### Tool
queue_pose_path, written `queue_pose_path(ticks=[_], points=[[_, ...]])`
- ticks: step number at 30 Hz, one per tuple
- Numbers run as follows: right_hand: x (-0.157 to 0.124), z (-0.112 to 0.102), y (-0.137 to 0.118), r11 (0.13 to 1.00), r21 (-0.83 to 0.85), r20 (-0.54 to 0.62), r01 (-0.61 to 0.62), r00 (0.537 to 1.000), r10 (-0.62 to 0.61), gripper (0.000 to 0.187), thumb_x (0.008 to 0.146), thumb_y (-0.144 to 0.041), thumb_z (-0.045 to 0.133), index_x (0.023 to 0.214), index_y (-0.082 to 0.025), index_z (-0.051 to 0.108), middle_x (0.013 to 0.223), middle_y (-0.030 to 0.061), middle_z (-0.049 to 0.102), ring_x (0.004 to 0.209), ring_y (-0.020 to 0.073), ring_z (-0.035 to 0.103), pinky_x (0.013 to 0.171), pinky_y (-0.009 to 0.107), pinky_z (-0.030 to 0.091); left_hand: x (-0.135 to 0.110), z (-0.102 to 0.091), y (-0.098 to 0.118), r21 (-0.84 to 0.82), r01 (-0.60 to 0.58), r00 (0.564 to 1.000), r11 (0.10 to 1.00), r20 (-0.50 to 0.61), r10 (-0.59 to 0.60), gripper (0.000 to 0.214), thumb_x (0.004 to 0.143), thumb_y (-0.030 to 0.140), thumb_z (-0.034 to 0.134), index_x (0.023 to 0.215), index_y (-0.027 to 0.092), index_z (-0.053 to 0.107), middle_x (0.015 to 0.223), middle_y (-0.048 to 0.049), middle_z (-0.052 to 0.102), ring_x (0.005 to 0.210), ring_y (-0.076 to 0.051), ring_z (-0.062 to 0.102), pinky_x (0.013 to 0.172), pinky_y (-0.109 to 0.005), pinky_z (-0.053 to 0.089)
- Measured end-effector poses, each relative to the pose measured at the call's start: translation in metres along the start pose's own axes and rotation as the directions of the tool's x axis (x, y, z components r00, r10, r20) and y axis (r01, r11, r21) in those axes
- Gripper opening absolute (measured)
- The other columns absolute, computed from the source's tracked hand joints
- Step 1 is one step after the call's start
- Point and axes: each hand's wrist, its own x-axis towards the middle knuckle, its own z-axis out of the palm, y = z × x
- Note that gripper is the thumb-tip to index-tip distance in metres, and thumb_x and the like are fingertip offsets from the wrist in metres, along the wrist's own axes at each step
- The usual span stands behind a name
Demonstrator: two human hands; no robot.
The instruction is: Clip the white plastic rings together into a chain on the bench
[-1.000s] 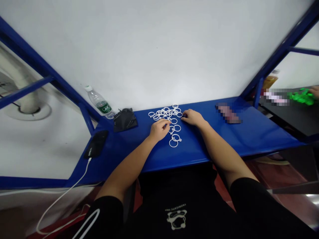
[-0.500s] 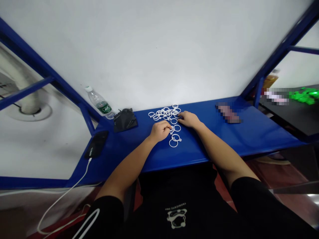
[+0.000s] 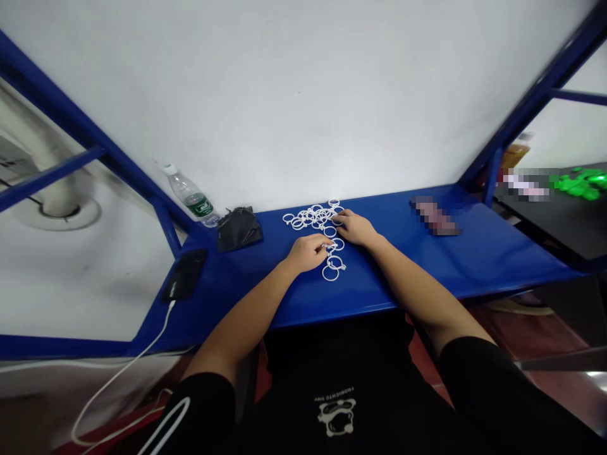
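White wall (image 3: 303, 95) behind; a glossy blue bench (image 3: 365, 287) under both hands, blue metal bars rising at either end. Loose white rings, thin, round, plastic-looking, each with a small knob where visible. The main heap (image 3: 310, 217) lies just beyond the left hand and to the left of the right hand's fingertips; a looser string of them runs between the hands and toward the wearer.

Left hand (image 3: 308, 253): thumb and forefinger drawn together, apparently pinching one white ring (image 3: 328, 245), seen nearly edge-on. Two overlapping rings (image 3: 331, 266) lie just nearer the wearer than those fingertips.

Right hand (image 3: 351, 226): fingers curled low at the heap's right edge, touching or nearly touching rings; cannot tell whether any is gripped.

Well left of the left hand: a crumpled black plastic packet (image 3: 239, 230), a clear green-labelled bottle (image 3: 196, 203) with white cap behind it, and a black phone-like device (image 3: 184, 276) on a white cable (image 3: 164, 321). Right of the right hand, well apart: a flat dark object (image 3: 432, 215), pixelated.
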Motion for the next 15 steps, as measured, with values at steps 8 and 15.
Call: queue_pose_path(ticks=[8,15], points=[[0.0009,0.003,0.0012,0.999,0.037,-0.034,0.003,0.999,-0.002,0.016,0.098,-0.021,0.065,0.11,-0.022,0.076,0.134,0.0116,0.065,0.113,0.0255,0.07,0.097,0.035,0.057,0.002,-0.0043,0.0068,-0.004,-0.024,0.999,1.0,0.031,0.024,0.012,0.095,0.03,0.069,0.093,0.02,0.077,0.097,-0.003,0.078,0.059,-0.009,0.06,0.064,-0.025,0.051],[0.0022,0.0037,0.0007,0.981,0.146,-0.215,0.129,0.972,-0.095,0.012,0.1,-0.018,0.056,0.104,-0.021,0.066,0.118,0.0114,0.069,0.106,0.025,0.066,0.091,0.034,0.054,0.0027,-0.0006,0.003,0.021,0.102,0.991,0.995,-0.088,-0.099,0.016,0.098,0.032,0.067,0.106,0.021,0.076,0.099,-0.0021,0.078,0.059,-0.009,0.059,0.069,-0.027,0.052]])
